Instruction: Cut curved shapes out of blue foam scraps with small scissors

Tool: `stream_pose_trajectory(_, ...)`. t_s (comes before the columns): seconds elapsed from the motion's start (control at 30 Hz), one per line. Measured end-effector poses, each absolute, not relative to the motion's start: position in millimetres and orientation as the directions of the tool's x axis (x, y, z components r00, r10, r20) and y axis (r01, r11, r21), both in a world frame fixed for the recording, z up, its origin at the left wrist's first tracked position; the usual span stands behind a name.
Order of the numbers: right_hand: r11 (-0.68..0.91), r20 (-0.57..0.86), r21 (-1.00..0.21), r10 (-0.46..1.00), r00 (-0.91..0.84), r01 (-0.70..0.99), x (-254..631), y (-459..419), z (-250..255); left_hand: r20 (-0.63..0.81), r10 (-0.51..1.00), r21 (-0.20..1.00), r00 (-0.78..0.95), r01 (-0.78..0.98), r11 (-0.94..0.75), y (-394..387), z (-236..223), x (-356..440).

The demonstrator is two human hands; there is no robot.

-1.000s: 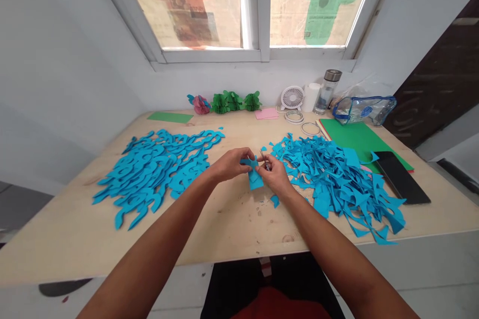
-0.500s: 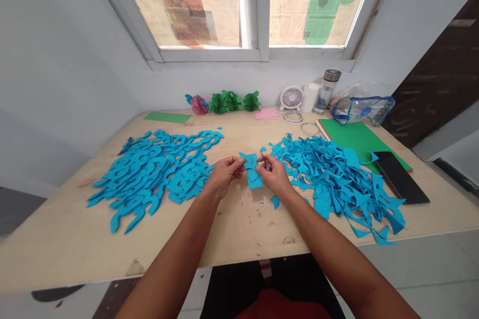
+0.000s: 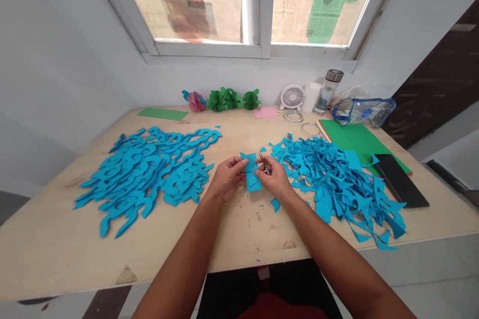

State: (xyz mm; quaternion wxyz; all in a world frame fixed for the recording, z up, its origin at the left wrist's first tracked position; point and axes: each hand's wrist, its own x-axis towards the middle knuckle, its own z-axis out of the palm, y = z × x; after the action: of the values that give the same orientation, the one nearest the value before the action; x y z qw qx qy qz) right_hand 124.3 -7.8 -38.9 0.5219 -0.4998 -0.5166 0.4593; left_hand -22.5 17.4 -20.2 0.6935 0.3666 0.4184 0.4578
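Over the middle of the wooden table [image 3: 232,239], my left hand [image 3: 225,178] pinches the left edge of a small blue paper piece [image 3: 251,173]. My right hand [image 3: 277,177] is closed round small scissors [image 3: 262,161], whose blades meet the paper's right edge. Left of my hands lies a spread of cut blue curved shapes [image 3: 149,169]. On the right sits a heap of blue paper offcuts [image 3: 337,184]. One tiny blue scrap [image 3: 275,204] lies just below my right hand.
A green sheet [image 3: 352,139] and a black phone [image 3: 400,179] lie at the right. Along the back wall stand green and pink paper ornaments [image 3: 224,100], a small white fan [image 3: 292,97], a bottle [image 3: 327,90], tape rings [image 3: 301,123] and a clear pouch [image 3: 362,109].
My left hand has slid from on top of the blue piece to its left edge. The piece now stands more upright between both hands. The view shifted slightly.
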Motion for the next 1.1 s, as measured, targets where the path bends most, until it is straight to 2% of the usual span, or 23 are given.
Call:
stream_pose_trajectory(0.17, 0.051, 0.050, -0.998, 0.999, 0.011, -0.027, 122, -7, -42, -0.206, 0.960, 0.893, 0.190, -0.365, 0.264, 15, -21, -23)
stream_pose_trajectory(0.3, 0.026, 0.023, -0.999, 0.997, 0.076, -0.039, 121, -8, -41, -0.146, 0.976, 0.925, 0.161, -0.327, 0.192, 12, -18, -20)
stream_pose_trajectory(0.5, 0.085, 0.106, -0.987, 0.983, 0.152, 0.137, 123, -10, -34, -0.068, 0.978, 0.966, 0.196, -0.233, 0.114, 3, -15, -13)
stream_pose_trajectory(0.67, 0.083, 0.122, -0.976, 0.974, 0.189, 0.201, 124, -9, -34, -0.112, 0.977, 0.970, 0.183, -0.195, 0.147, -1, -14, -11)
stream_pose_trajectory(0.87, 0.069, 0.097, -0.985, 0.980, 0.176, 0.157, 125, -9, -35, -0.209, 0.947, 0.962, 0.244, -0.124, 0.244, -1, -11, -15)
stream_pose_trajectory(1.1, 0.039, 0.055, -0.994, 0.987, 0.154, 0.105, 124, -10, -33, -0.202, 0.957, 0.966, 0.210, -0.115, 0.229, -2, -11, -16)
